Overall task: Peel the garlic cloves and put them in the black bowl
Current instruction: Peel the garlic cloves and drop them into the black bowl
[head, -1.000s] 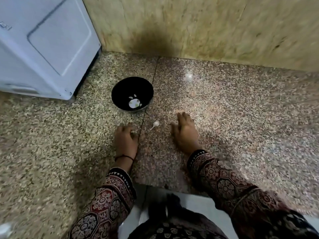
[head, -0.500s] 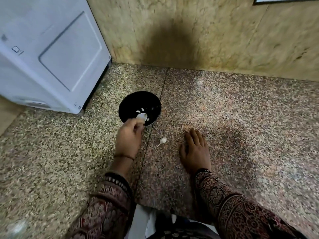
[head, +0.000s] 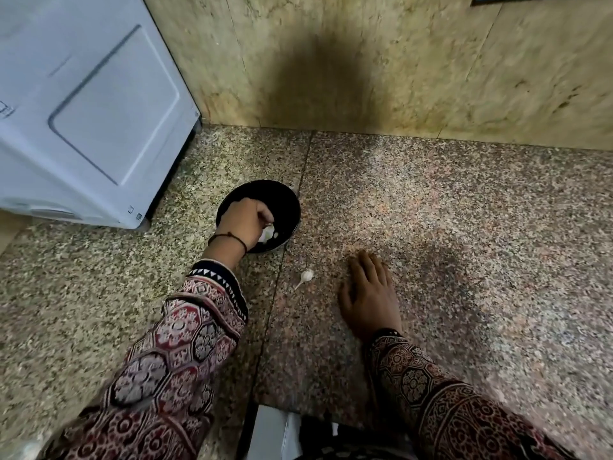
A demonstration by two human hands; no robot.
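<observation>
Seemingly midway: a garlic clove (head: pixel 268 234) is pinched in the curled left hand (head: pixel 243 224) inside the black bowl (head: pixel 287 200); the right hand (head: pixel 370 293) is laid flat, fingers released; a stemmed garlic piece (head: pixel 306 275) lies unpeeled on the floor (head: pixel 431 227), just near of the bowl.

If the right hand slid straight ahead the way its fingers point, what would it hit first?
Likely only bare floor until the wall. The right hand lies flat, pointing at the wall; the bowl and the garlic lie to its left, off that line.
</observation>
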